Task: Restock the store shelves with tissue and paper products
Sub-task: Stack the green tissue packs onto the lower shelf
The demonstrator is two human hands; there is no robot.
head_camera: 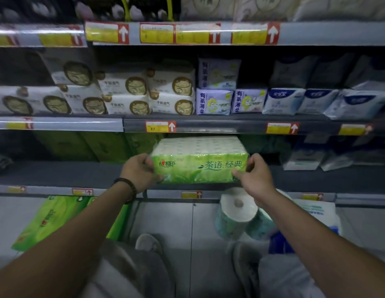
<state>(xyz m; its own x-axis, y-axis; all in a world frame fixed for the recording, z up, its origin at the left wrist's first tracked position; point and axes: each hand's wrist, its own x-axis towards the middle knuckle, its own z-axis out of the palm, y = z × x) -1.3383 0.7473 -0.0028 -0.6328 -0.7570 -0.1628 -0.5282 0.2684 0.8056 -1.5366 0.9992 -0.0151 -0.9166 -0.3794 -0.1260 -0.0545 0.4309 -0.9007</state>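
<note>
A green pack of tissue rolls (pixel 199 162) with white tops and Chinese lettering sits at the front edge of the dark lower shelf (pixel 79 175). My left hand (pixel 140 172) grips its left end, thumb on the front. My right hand (pixel 255 175) grips its right end the same way. More green packs (pixel 97 145) stand deeper on the same shelf to the left.
Below the shelf on the floor lie a green tissue pack (pixel 51 220), a pack of paper rolls (pixel 239 214) and a white-and-blue pack (pixel 316 211). The shelf above holds white and purple packets (pixel 215 102). White packs (pixel 303 160) stand on the lower shelf's right.
</note>
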